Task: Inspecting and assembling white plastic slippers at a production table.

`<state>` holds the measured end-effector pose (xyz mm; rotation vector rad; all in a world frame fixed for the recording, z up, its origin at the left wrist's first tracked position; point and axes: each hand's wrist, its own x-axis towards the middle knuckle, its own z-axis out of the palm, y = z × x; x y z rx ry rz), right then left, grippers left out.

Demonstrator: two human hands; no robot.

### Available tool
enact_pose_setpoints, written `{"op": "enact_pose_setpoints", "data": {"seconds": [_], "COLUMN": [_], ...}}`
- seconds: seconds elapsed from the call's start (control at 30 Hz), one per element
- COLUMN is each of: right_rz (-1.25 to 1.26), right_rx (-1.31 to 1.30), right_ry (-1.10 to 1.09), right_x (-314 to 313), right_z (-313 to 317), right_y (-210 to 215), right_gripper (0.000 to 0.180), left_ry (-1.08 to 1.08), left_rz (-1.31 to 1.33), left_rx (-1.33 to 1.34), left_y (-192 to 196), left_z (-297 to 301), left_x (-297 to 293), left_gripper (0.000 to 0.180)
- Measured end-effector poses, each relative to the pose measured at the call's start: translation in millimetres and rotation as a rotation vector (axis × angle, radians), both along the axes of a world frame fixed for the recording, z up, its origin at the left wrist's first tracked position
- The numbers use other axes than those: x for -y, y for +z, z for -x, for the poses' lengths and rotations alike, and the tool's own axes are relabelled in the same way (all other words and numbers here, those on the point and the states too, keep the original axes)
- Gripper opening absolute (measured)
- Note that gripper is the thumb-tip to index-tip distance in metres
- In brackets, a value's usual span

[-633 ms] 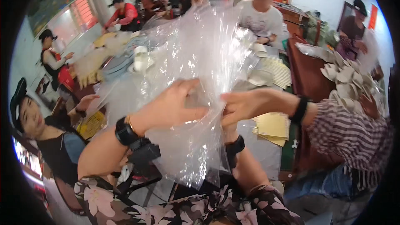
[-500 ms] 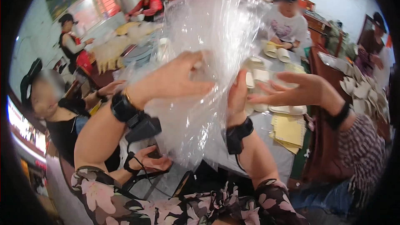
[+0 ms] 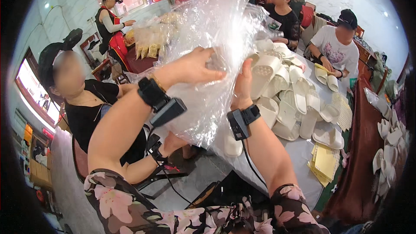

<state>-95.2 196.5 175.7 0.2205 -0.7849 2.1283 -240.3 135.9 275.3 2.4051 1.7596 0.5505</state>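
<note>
A bundle of clear plastic bags [image 3: 197, 112] is held up in front of me, crinkled and shiny, rising past the heads in the background. My left hand [image 3: 195, 67] is closed around it from the left, thumb pointing right across the film. On the right edge my right hand [image 3: 242, 84] grips the same bundle, its thumb up and the other fingers mostly behind the plastic. Beyond my right hand lies a heap of cream slippers [image 3: 281, 91] on the table.
The grey-white table [image 3: 260, 164] carries yellow cards [image 3: 325, 162] and loose slippers. More slippers [image 3: 390, 147] lie at the far right, past a dark red bench [image 3: 357, 147]. A co-worker in black [image 3: 86, 99] is close on my left. Others work around the tables behind.
The view has swung left, so the room appears shifted right. A co-worker's hand and checked sleeve at the right are gone from view, and the slipper heap shows. Both my hands still hold the bags.
</note>
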Motion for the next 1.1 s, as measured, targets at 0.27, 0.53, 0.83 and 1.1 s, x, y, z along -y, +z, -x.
{"op": "enact_pose_setpoints", "data": {"seconds": [0.27, 0.53, 0.83, 1.1], "right_rz": [-0.15, -0.668, -2.006, -2.088], "right_rx": [0.098, 0.194, 0.774, 0.795], "right_ry": [-0.361, -0.356, -0.704, -0.6], "right_x": [-20.4, -74.1, 2.3, -22.6], "right_z": [17.4, -106.1, 8.8, 79.5], "right_y": [-13.2, 68.0, 136.9, 36.0], "right_gripper": [0.077, 0.088, 0.066, 0.067], "left_ry": [0.039, -0.115, -0.075, 0.116], "left_rz": [-0.315, -0.997, -0.539, -0.515], "left_rx": [0.075, 0.591, 0.94, 1.331], "left_y": [-29.3, -37.0, -142.6, -285.8], "left_z": [-5.3, -73.0, -38.3, 12.0], "left_x": [13.4, -20.7, -76.8, -105.2], "left_gripper": [0.078, 0.08, 0.067, 0.054]}}
